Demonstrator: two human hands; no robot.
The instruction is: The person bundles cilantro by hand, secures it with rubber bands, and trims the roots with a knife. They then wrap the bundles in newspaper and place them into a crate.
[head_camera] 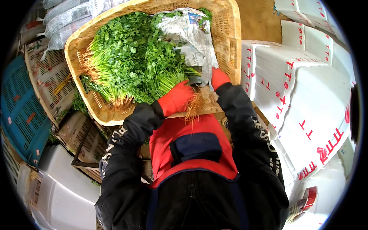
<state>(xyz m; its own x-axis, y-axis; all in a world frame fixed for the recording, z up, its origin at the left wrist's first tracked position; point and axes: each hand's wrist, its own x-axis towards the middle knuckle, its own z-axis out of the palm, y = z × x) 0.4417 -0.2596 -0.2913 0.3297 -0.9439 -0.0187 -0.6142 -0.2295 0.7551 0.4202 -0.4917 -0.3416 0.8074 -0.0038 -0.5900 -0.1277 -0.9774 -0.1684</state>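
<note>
Bunches of cilantro with orange-brown roots [126,51] fill the left and middle of a yellow plastic basket [235,51]. My left hand [176,99], in a red glove, lies on the stems of a bunch near the basket's front rim; its roots [194,105] spill out beside the fingers, over the rim. Crumpled newspaper [198,37] lines the right part of the basket, with a few leaves on it. The lower right edge of that paper is pinched by my right hand [220,78], also red-gloved, near the basket's right side.
White foam boxes [273,69] with red marks are stacked on the right. A roll of red tape [310,198] sits at the lower right. Plastic crates, one blue [21,106], stand at the left, above a white foam box [66,175]. Plastic-wrapped bundles [67,20] lie at the upper left.
</note>
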